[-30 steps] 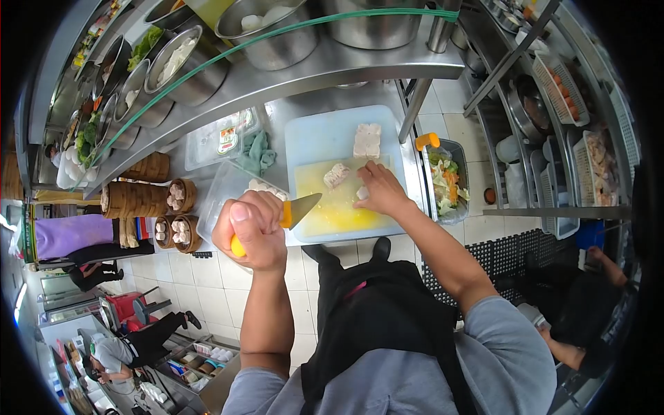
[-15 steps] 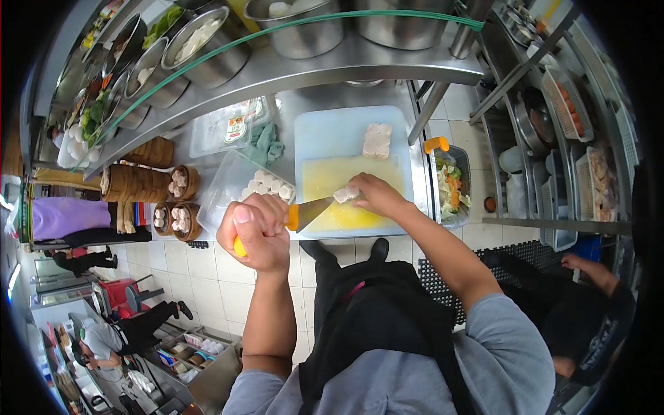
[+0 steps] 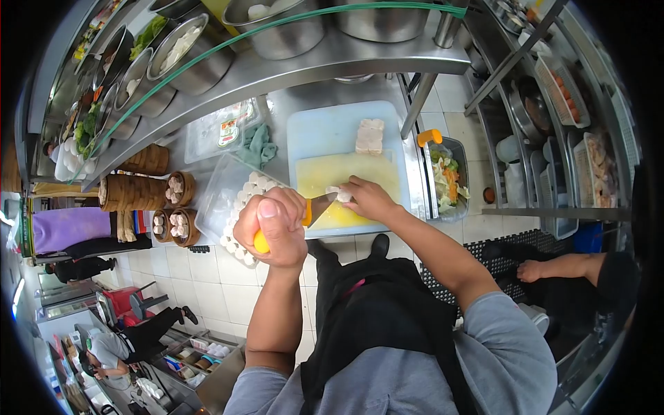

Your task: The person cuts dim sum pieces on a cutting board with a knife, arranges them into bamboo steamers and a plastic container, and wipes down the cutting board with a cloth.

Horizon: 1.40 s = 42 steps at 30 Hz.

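Note:
A knife (image 3: 324,206) with a yellow handle is gripped in my left hand (image 3: 272,227), its blade angled down at the yellow cutting mat (image 3: 325,169). At the blade tip is a small pale white piece (image 3: 342,195), pinched by the fingers of my right hand (image 3: 371,200). I cannot make out what food it is. Beyond my right hand, a pale scored block (image 3: 370,135) rests on the light-blue cutting board (image 3: 318,124) under the mat. A clear plastic tray (image 3: 216,187) with several white pieces (image 3: 238,207) lies left of the board, partly behind my left hand.
A green cloth (image 3: 257,146) and clear plastic packaging (image 3: 211,135) lie behind the tray. Bamboo steamers (image 3: 131,192) stand further left. A steel shelf with metal bowls (image 3: 273,31) spans the back. Right of the counter is a scrap bin (image 3: 449,187); another person's hand (image 3: 531,270) shows beyond.
The knife and my left hand have come right, closer to my right hand, and cover more of the tray's near side. The view has shifted slightly. The other person's arm has moved.

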Tool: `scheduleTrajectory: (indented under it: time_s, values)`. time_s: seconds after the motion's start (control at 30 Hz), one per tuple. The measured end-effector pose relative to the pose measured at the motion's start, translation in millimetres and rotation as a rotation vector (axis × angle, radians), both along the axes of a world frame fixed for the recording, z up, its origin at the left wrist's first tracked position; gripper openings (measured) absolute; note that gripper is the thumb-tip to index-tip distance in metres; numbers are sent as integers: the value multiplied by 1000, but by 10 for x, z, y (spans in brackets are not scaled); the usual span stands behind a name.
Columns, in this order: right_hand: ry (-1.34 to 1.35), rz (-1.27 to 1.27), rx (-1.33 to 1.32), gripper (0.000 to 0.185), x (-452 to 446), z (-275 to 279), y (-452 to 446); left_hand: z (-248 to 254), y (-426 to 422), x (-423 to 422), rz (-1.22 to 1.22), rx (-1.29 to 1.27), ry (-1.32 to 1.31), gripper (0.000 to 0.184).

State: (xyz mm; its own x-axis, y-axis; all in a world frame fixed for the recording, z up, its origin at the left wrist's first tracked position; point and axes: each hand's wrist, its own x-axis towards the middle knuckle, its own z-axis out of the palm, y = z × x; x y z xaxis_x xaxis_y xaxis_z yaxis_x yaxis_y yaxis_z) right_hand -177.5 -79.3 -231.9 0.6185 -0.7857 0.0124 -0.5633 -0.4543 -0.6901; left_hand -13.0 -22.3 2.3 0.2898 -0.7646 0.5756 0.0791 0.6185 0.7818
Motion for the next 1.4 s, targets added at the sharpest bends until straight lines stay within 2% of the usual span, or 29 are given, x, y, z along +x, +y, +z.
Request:
scheduleTrajectory:
  time_s: [0.17, 0.23, 0.3, 0.4, 0.5, 0.6, 0.67, 0.73, 0.8, 0.87, 0.9, 0.93, 0.97, 1.03, 1.1, 1.2, 1.27, 1.33, 1.4]
  values:
    - [-30, 3, -28, 46, 6, -82, -5, 14, -51, -20, -16, 15, -18, 38]
    - [-57, -11, -28, 35, 23, -51, -11, 40, -70, -14, -25, 11, -10, 37]
    - [-70, -30, -56, 35, 21, -30, -9, 23, -113, 9, -35, 9, -3, 37]
    - [-67, -40, -54, 36, -4, -74, 79, -51, -130, 31, -72, 38, 102, 39]
    - [-92, -47, -74, 37, 5, -61, 19, 42, -250, -32, -27, 88, 4, 40]
    - [-132, -80, -115, 38, 4, -59, -59, 299, -169, -165, -6, 22, -39, 42]
    - [-130, -90, -126, 38, -13, -92, 144, 22, -199, -129, 61, 27, -73, 43]
    - [-166, -123, -205, 37, -5, -121, 61, 74, -338, -177, 29, 132, -85, 42]
    - [-116, -106, -149, 38, -15, -117, 64, 131, -286, -167, 29, 130, -113, 41]
    - [-166, -164, -145, 38, -26, 55, 71, 263, -206, -204, -22, 17, -22, 41]
    - [-161, -163, -125, 38, -45, -50, 143, 26, -222, -198, 62, 81, -21, 40]
    - [-124, -132, -105, 38, -74, -193, 203, -199, -343, -174, 68, 71, -178, 38]
    - [-94, -103, -126, 38, -82, -214, 61, -290, -332, -138, 47, 143, -130, 38]
    - [-138, -133, -195, 38, -82, -116, -77, -193, -363, -134, 21, 194, -84, 38]
    - [-169, -166, -197, 39, -109, -55, 23, -125, -285, -154, 25, 60, -100, 38]
    - [-95, -116, -157, 40, -207, -155, 10, 250, -295, -96, -29, -27, -13, 39]
    - [-109, -135, -191, 40, -248, -96, 82, -19, -574, 127, -5, -81, -119, 33]
    - [-134, -160, -231, 40, -242, -65, 144, -392, -838, 305, -95, -306, -653, 22]
    - [-156, -201, -264, 40, -266, -161, 195, -591, -899, 324, -376, -261, -1036, 10]
